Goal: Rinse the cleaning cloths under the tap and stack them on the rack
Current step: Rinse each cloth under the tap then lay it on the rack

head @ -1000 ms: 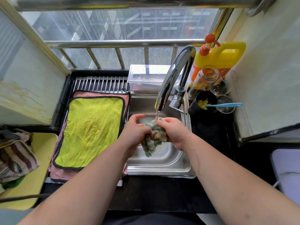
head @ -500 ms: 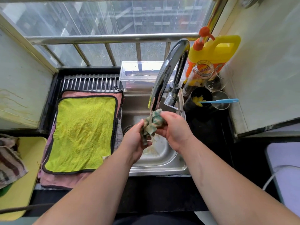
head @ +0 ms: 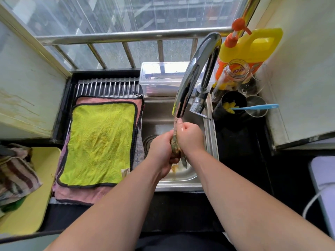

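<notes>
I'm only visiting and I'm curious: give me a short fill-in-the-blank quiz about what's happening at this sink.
1. The left hand and right hand squeeze a wet cloth under the running ____.
2. Directly beneath the lime cloth lies a ____ one.
3. The brush to the right of the sink has a ____ handle.

Missing words: tap; pink; blue.

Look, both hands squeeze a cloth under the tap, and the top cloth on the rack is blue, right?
Not quite. The head view shows the left hand and right hand gripping the patterned cloth under the running tap, but the top cloth on the rack is yellow-green, not blue.
</notes>
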